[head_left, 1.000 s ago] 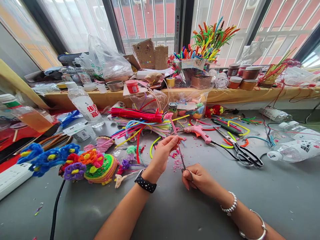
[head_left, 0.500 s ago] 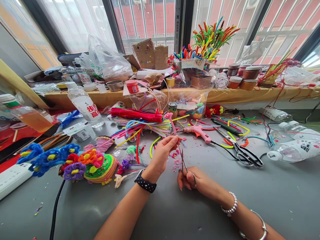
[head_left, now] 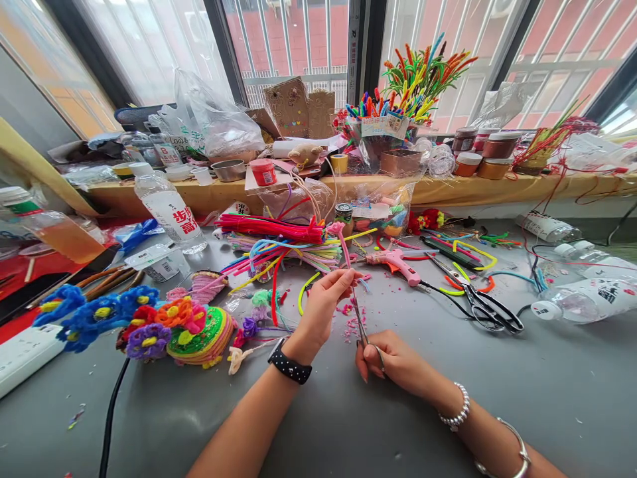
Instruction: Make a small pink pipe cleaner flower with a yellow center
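Observation:
My left hand (head_left: 323, 305), with a dotted black watch band on its wrist, pinches a pink fuzzy stem (head_left: 344, 247) whose top is a small curled pink shape. In my right hand (head_left: 385, 358) is a pair of small scissors (head_left: 359, 318), its blades pointing up at my left fingertips, nearly closed. Whether the blades touch the stem is too small to tell. Pink scraps (head_left: 351, 330) lie on the grey table (head_left: 328, 425) just behind the scissors.
A pink glue gun (head_left: 398, 262) and large black-handled scissors (head_left: 485, 309) lie right of centre. Bundled stems (head_left: 279, 229) are behind my left hand. Fuzzy flowers (head_left: 149, 332) lie at left, near an upright bottle (head_left: 169, 209). More bottles (head_left: 587, 299) lie at right.
The blades of the small scissors have come closer together and their tips have moved slightly left and up. My right fingers have closed a little. My left hand is nearly still.

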{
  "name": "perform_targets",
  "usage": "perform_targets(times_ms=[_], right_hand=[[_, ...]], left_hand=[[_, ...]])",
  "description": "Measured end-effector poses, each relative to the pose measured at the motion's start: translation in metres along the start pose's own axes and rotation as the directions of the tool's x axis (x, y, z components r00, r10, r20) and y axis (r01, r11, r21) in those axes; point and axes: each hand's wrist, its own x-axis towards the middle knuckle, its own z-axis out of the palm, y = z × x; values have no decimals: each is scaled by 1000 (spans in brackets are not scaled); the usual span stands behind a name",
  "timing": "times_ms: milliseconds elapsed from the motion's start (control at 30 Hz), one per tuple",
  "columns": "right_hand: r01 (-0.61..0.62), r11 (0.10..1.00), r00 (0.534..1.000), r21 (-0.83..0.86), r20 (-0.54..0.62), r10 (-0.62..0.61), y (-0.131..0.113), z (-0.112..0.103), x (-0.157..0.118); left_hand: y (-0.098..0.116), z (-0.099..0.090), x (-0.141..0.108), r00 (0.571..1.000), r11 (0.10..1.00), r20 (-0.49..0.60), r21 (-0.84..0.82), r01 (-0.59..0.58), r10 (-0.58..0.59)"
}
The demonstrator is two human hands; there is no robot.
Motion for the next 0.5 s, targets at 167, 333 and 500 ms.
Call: perform_targets(times_ms=[167,333,500], right_hand=[[-15,1000,999,-9,-41,14,-1,-1,0],[-6,1000,999,-6,-48,6,2,-1,1],[-2,1000,995,30,-95,5,2,-1,2]], left_hand=[[0,0,1,998,999,-59,-34,9,-11],[-1,-1,2,998,999,-52,-34,16,-18],[0,0,1,997,999,-75,-41,7,-10]])
